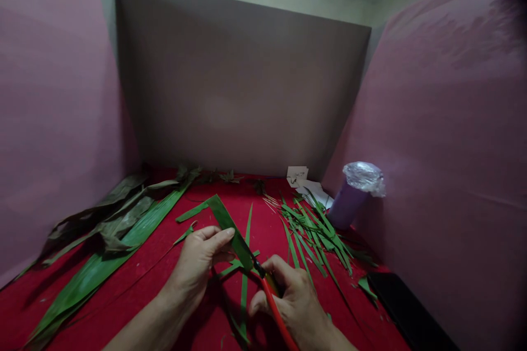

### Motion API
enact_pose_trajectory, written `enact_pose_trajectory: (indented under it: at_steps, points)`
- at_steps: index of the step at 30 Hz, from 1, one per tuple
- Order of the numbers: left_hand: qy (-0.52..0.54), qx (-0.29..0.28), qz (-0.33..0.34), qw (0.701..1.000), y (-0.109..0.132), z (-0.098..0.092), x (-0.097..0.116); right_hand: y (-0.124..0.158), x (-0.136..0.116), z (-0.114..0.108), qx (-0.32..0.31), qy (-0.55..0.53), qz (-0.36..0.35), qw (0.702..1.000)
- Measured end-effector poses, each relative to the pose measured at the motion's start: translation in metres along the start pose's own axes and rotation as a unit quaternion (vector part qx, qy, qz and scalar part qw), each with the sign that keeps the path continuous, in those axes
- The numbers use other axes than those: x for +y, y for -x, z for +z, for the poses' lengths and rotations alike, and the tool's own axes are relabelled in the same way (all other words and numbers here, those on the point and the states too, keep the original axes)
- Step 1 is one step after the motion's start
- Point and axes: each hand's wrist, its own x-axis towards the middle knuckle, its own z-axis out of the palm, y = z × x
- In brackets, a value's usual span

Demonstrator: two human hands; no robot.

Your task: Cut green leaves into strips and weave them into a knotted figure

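My left hand (201, 263) pinches a broad green leaf strip (224, 220) that rises from the red table (53, 296). My right hand (294, 301) is closed round red-handled scissors (272, 296), whose dark blades meet the strip's lower end just right of my left thumb. A thin green sliver (247, 252) lies under both hands.
Long green and withered brown leaves (115, 230) lie at the left. A heap of cut green strips (317, 230) lies at the right, with a purple cup (349, 197) capped in plastic film, white paper scraps (304, 181) and a black phone (407, 312). Pink and grey boards wall in the table.
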Motion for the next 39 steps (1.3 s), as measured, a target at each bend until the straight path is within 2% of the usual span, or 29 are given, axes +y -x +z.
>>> enact_pose_trajectory:
  at_steps: [18, 33, 39]
  points:
    - [-0.022, -0.006, -0.010, 1.000, -0.0011, -0.0001, -0.0006, 0.0008, -0.0005, -0.0018, -0.003, 0.021, -0.007, 1.000]
    - [-0.027, -0.024, -0.023, 0.999, -0.0015, -0.0026, -0.0016, 0.0015, -0.0017, -0.0011, -0.016, -0.012, -0.002, 1.000]
    - [-0.033, -0.035, -0.038, 0.998, -0.0016, -0.0027, -0.0029, 0.0009, -0.0051, -0.0021, -0.002, 0.009, 0.003, 1.000]
